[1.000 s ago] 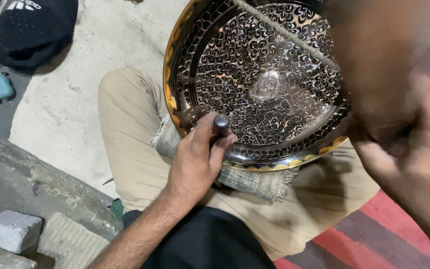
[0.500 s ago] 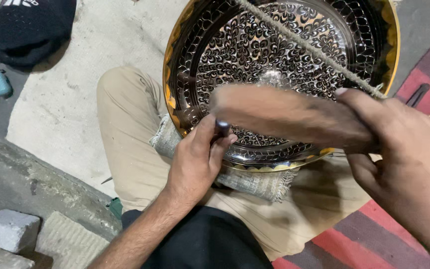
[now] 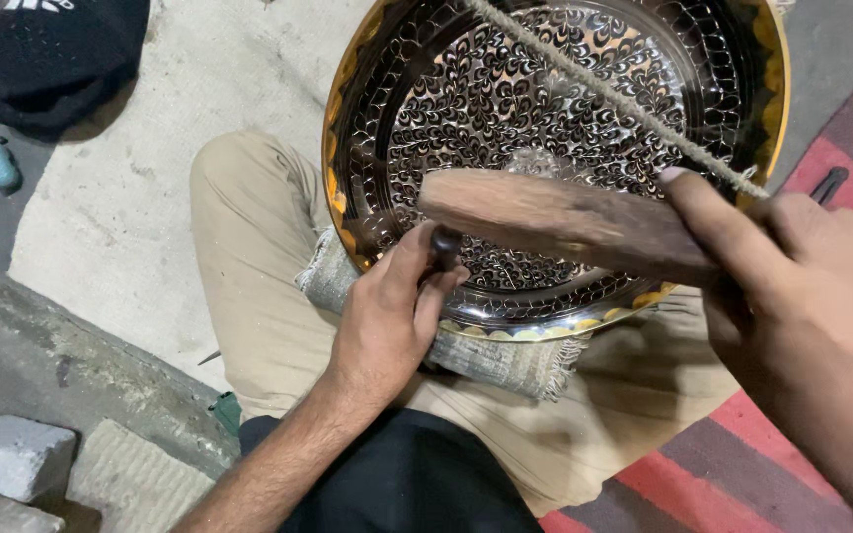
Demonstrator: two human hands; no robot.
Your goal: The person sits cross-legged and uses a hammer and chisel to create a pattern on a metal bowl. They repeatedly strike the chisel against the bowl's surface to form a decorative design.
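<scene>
Engraved tray (image 3: 545,118) on lap; beige cloth (image 3: 111,197) covers concrete floor (image 3: 12,345)

No packages, signs or screens showed anywhere. The one label-like mark was white printing on the dark cap (image 3: 46,54), which lay on the floor at the upper left, beside the pale mat (image 3: 150,168).
</scene>
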